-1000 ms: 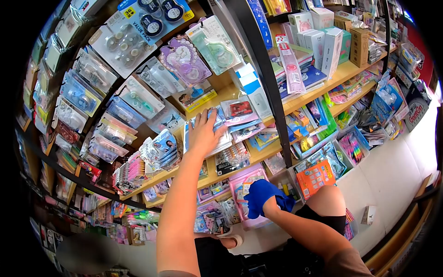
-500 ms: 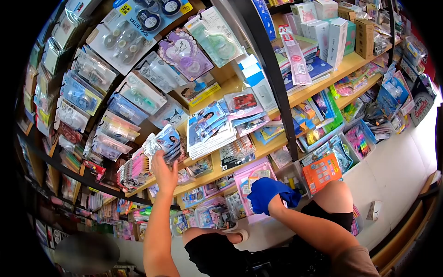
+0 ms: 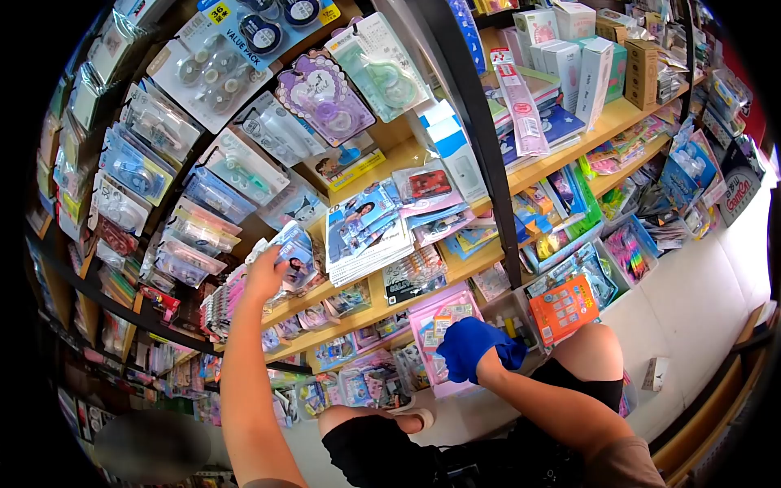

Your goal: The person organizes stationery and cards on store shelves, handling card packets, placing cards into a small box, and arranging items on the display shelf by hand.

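My left hand (image 3: 265, 275) reaches to the shelf's front edge, its fingers curled round the left side of a small stack of blue picture packets (image 3: 299, 256). Part of the fingers is hidden. Just right of that stack lies a pile of white booklets (image 3: 370, 254) with blue pictures of a person on top. Wrapped over my right hand is a blue cloth (image 3: 480, 348), which the hand grips in front of a pink tray (image 3: 426, 325); the fingers are hidden inside the cloth.
Carded correction tapes (image 3: 390, 85) and other blister packs hang above the shelf (image 3: 423, 294). A row of pink spiral-edged items (image 3: 218, 307) stands at the left. A black upright post (image 3: 488, 154) divides the shelving. Bins with an orange pack (image 3: 563, 311) sit low on the right, near my knee.
My left hand has moved left and slightly up along the shelf edge, and the picture packets beside it have shifted and fanned a little. My right hand stays almost still with the cloth.
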A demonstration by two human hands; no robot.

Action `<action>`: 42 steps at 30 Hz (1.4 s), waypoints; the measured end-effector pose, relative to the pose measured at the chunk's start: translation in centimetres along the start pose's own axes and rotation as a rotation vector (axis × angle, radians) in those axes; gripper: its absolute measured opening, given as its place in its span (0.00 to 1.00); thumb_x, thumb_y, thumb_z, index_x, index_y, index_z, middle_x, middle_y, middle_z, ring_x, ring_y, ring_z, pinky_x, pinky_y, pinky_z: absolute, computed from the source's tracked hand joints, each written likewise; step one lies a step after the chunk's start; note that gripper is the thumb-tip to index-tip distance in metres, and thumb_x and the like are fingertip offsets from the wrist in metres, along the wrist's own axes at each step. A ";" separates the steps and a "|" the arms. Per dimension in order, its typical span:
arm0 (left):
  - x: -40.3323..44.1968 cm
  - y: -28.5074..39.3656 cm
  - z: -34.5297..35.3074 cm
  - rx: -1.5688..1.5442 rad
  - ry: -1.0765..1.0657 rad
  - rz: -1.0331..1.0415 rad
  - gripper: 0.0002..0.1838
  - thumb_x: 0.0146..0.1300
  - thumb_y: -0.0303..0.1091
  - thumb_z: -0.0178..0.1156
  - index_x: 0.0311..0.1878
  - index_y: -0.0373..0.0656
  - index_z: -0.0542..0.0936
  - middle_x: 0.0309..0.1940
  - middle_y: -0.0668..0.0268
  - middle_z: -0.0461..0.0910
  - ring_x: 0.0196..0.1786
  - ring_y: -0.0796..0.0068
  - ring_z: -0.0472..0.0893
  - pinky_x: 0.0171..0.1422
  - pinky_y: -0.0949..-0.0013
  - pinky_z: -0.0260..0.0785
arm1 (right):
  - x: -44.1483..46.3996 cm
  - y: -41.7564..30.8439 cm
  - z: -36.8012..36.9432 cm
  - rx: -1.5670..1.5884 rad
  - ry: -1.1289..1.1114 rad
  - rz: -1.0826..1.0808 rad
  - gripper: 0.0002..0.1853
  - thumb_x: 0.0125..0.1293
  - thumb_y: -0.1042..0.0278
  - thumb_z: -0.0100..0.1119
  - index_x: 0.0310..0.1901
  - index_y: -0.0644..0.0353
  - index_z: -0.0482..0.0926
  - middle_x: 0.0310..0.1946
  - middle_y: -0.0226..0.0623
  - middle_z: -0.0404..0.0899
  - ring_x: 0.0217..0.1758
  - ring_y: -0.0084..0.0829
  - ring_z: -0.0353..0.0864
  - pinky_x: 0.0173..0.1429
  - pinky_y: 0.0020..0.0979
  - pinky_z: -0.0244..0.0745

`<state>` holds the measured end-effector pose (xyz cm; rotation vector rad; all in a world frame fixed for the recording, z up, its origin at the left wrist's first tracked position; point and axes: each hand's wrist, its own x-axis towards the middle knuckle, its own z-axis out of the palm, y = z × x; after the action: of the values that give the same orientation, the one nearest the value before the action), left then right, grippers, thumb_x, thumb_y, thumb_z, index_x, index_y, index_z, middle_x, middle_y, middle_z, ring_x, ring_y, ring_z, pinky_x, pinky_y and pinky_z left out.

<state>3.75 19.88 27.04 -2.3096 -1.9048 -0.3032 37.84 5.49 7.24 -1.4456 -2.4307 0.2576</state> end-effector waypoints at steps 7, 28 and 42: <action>-0.3 1.3 0.7 0.030 0.230 -0.109 0.21 0.43 0.25 0.67 0.40 0.36 0.69 0.40 0.54 0.68 0.44 0.52 0.70 0.45 0.57 0.63 | 0.6 0.6 5.5 0.896 0.054 0.264 0.05 0.31 0.61 0.60 0.14 0.46 0.75 0.20 0.33 0.75 0.25 0.35 0.75 0.29 0.31 0.67; -5.0 3.8 -1.0 -1.203 0.417 -0.312 0.09 0.54 0.23 0.57 0.36 0.41 0.68 0.28 0.73 0.69 0.29 0.85 0.69 0.32 0.78 0.63 | 0.4 -0.8 -0.8 -0.026 0.167 -0.129 0.04 0.43 0.68 0.56 0.23 0.57 0.74 0.24 0.37 0.72 0.26 0.35 0.74 0.32 0.31 0.68; -17.8 27.2 13.0 -2.221 0.142 -0.728 0.30 0.64 0.56 0.47 0.59 0.41 0.64 0.54 0.59 0.69 0.56 0.66 0.70 0.62 0.62 0.62 | -1.5 -2.9 1.4 0.627 0.222 -0.024 0.11 0.58 0.62 0.52 0.39 0.55 0.79 0.38 0.36 0.79 0.42 0.37 0.77 0.49 0.35 0.69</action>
<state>28.14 0.64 10.85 -0.9946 -2.1906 -3.8291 35.61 2.76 6.58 -1.0905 -1.9358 0.7339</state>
